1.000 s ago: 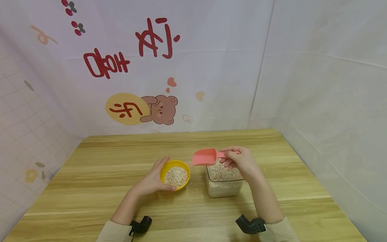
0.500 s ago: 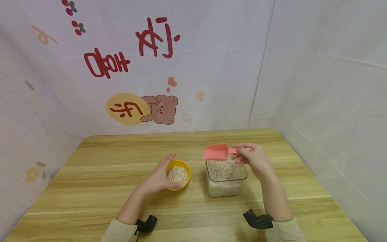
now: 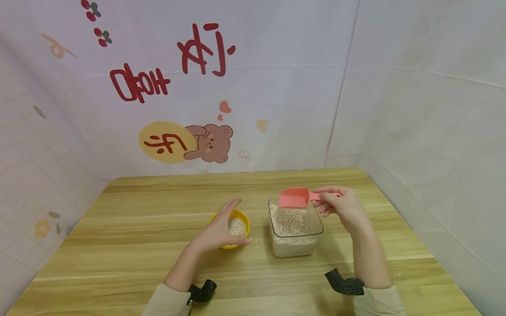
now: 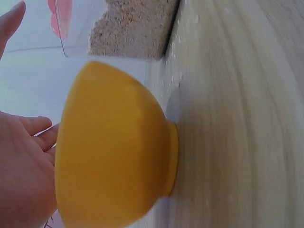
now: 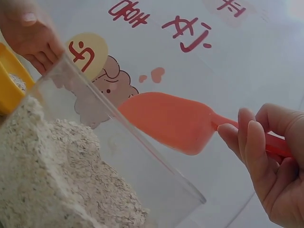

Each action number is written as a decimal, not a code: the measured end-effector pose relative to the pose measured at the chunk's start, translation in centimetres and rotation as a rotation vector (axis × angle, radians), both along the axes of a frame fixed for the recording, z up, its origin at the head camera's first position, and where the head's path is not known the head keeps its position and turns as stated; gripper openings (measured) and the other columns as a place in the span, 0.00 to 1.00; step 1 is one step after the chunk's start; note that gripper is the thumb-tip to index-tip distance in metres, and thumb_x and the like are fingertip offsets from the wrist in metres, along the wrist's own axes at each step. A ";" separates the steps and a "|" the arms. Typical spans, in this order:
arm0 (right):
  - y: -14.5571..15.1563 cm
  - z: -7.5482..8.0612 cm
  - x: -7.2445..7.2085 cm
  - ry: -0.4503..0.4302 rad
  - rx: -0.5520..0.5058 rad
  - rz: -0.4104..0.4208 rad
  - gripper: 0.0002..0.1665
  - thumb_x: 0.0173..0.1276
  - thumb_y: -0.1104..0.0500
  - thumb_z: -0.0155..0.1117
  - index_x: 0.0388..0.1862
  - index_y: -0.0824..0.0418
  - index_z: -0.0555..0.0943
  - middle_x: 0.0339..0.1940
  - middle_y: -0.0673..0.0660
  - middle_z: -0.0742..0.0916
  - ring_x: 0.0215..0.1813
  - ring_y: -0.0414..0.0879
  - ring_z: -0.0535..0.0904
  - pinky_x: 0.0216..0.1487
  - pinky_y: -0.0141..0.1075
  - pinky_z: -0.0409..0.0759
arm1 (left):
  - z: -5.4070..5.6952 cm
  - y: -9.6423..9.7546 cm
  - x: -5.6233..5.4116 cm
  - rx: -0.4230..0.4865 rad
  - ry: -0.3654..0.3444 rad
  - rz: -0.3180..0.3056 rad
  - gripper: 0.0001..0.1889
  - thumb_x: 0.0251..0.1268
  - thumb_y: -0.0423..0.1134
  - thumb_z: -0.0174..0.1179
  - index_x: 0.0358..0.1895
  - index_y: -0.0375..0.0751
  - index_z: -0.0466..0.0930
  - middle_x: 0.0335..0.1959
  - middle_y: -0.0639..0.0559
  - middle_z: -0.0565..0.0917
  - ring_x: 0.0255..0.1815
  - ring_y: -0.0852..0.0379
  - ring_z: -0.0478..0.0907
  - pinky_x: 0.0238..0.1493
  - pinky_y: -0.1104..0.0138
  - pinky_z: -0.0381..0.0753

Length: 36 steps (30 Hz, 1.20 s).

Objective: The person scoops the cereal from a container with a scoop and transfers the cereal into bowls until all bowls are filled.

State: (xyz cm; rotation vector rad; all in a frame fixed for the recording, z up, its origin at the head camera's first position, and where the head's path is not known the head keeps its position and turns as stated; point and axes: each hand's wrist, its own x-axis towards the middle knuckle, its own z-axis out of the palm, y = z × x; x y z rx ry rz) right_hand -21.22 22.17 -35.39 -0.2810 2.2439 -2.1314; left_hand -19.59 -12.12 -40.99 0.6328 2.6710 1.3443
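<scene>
My right hand (image 3: 345,208) grips the handle of a pink scoop (image 3: 294,198) over the back of a clear square container (image 3: 293,249). Oats (image 5: 90,175) heap unevenly in that container, and the scoop looks bare inside. To the left stands a yellow bowl (image 4: 109,147) with oats (image 3: 237,227) in it. My left hand (image 3: 218,230) hovers over the bowl with fingers and thumb spread, covering its left part in the head view. In the left wrist view the palm shows above the bowl's rim, and the bowl sits upright on the table.
The wooden table (image 3: 130,228) carries a few loose oat flakes between the bowl and the container. A white printed cloth (image 3: 284,109) hangs behind the table, with more cloth at both sides. Each wrist wears a black camera mount (image 3: 345,283).
The left hand has slid right from the bowl's side to over it, letting go of its rim. The right hand has carried the scoop right, across the container's top.
</scene>
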 end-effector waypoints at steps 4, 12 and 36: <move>0.6 -0.1 0.0 -0.002 0.017 -0.003 0.18 0.69 0.68 0.56 0.52 0.83 0.73 0.25 0.60 0.86 0.22 0.40 0.80 0.23 0.32 0.80 | 0.2 0.8 0.0 -0.004 0.011 -0.017 0.60 0.39 0.48 0.78 0.77 0.50 0.48 0.76 0.47 0.49 0.74 0.46 0.49 0.67 0.46 0.57; 1.1 -0.2 0.1 -0.007 0.075 0.007 0.21 0.71 0.64 0.56 0.52 0.84 0.73 0.26 0.60 0.86 0.22 0.40 0.79 0.25 0.33 0.81 | 0.4 2.5 0.0 0.014 0.012 -0.048 0.59 0.41 0.49 0.77 0.77 0.53 0.47 0.76 0.47 0.47 0.73 0.43 0.50 0.65 0.43 0.58; 1.0 -0.8 -0.2 -0.038 0.183 -0.003 0.18 0.69 0.69 0.55 0.52 0.82 0.74 0.27 0.66 0.86 0.21 0.44 0.80 0.24 0.35 0.81 | -0.2 6.1 -0.8 0.040 -0.004 -0.077 0.62 0.38 0.60 0.76 0.77 0.54 0.45 0.77 0.52 0.44 0.75 0.48 0.44 0.67 0.44 0.51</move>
